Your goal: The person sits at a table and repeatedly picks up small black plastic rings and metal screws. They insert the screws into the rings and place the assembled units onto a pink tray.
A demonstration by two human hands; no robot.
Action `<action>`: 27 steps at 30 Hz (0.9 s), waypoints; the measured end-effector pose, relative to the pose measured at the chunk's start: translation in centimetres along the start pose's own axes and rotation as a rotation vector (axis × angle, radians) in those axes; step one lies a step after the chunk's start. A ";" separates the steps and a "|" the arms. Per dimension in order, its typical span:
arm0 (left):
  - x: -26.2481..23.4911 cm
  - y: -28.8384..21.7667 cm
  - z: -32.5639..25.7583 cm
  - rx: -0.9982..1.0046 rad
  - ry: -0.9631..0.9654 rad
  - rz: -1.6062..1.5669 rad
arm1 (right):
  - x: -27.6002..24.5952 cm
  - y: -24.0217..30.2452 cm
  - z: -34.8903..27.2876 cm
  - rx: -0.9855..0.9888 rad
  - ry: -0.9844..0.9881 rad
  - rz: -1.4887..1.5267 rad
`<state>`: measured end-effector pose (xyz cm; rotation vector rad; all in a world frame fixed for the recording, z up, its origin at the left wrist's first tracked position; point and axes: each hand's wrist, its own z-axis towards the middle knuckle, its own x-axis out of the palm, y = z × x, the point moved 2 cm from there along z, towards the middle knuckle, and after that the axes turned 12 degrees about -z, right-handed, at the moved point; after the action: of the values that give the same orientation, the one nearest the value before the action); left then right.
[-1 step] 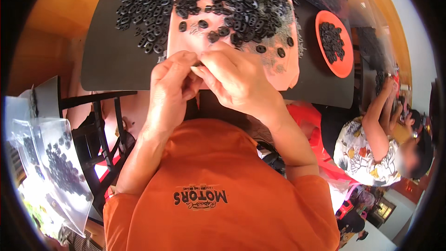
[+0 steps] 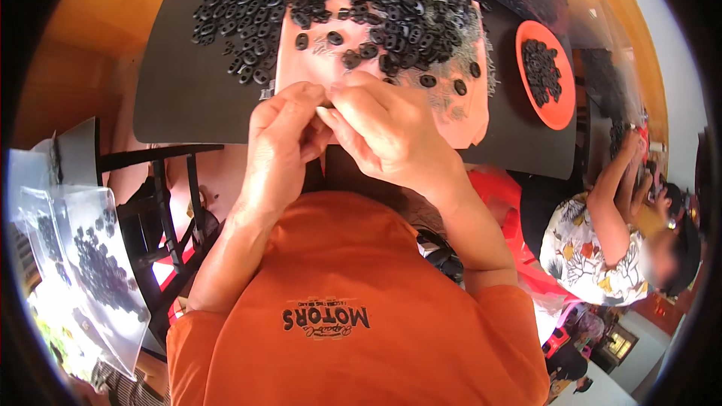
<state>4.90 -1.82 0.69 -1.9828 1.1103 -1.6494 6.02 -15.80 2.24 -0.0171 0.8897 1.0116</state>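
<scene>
My left hand [image 2: 282, 131] and my right hand [image 2: 380, 124] meet at the near edge of the pink sheet [image 2: 301, 68]. Thumbs and fingers of both are pinched together around a small dark piece [image 2: 325, 104], which is mostly hidden by the fingertips. Just beyond them lie a few loose black oval two-hole pieces, like cord locks [image 2: 335, 38]. A large heap of the same black pieces [image 2: 414, 26] covers the far part of the sheet. Thin silvery bits, perhaps small springs [image 2: 451, 109], are scattered on the sheet right of my right hand.
More black pieces [image 2: 241, 22] spread over the dark table [image 2: 180, 98] to the left. An orange-red bowl [image 2: 569, 98] of black pieces stands at right. A clear plastic container [image 2: 124, 286] hangs low left. At right sits another person in a patterned shirt [image 2: 579, 248].
The table and its contents appear shifted slightly to the right in the picture. Both hands keep the same pinch on the small piece.
</scene>
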 end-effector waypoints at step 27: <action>-0.4 -0.7 -0.4 0.169 0.138 0.285 | -0.4 0.3 -0.3 0.471 0.338 0.492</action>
<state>4.74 -1.04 1.00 -1.5471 1.1948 -1.6834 5.52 -16.05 2.47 0.4602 1.4717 1.2477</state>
